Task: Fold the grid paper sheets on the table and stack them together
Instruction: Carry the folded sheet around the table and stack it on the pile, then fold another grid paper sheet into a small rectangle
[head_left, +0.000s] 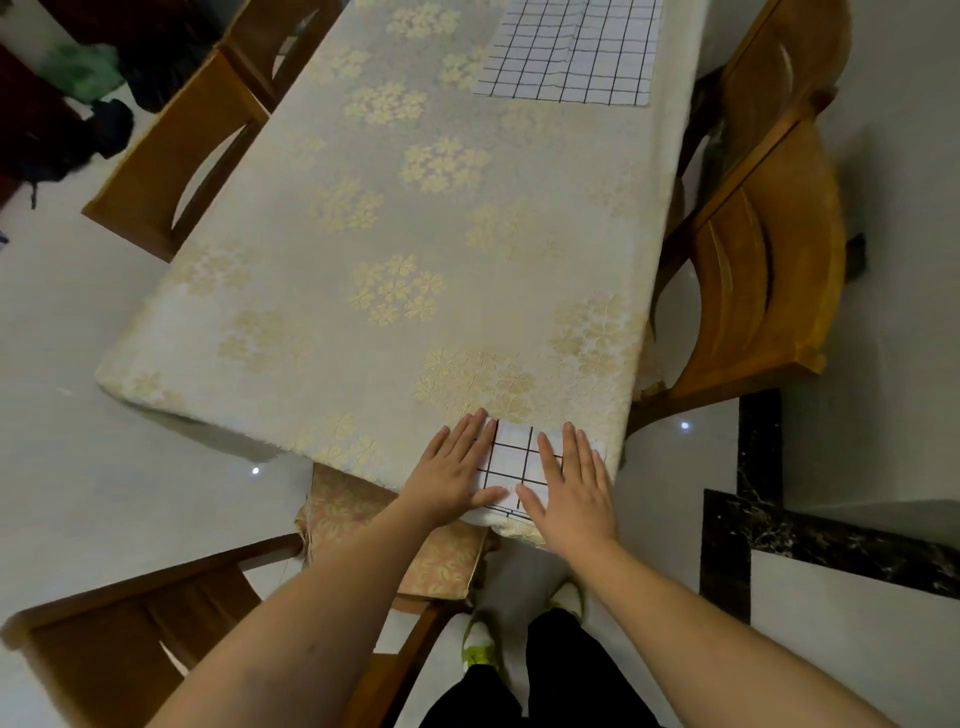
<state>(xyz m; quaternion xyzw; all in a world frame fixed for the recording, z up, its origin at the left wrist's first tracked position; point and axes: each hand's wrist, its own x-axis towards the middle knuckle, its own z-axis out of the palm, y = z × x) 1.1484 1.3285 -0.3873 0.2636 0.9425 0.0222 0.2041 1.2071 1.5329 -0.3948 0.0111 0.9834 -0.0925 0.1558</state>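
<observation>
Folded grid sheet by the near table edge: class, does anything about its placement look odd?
Yes. The folded grid sheet sits at the table's near edge, its near side seemingly overhanging. Both flat hands pin it.

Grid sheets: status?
Left hand and right hand flat, pressing folded sheet at near table edge. Unfolded sheet at far end. Nothing in the way.

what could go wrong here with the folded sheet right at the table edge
The folded grid sheet lies at the near edge of the table, overhanging slightly; once the flat left hand and right hand lift, it might slip off. The other grid sheet lies at the far end, so stacking means a long reach. Pressing may drag the tablecloth.
</observation>
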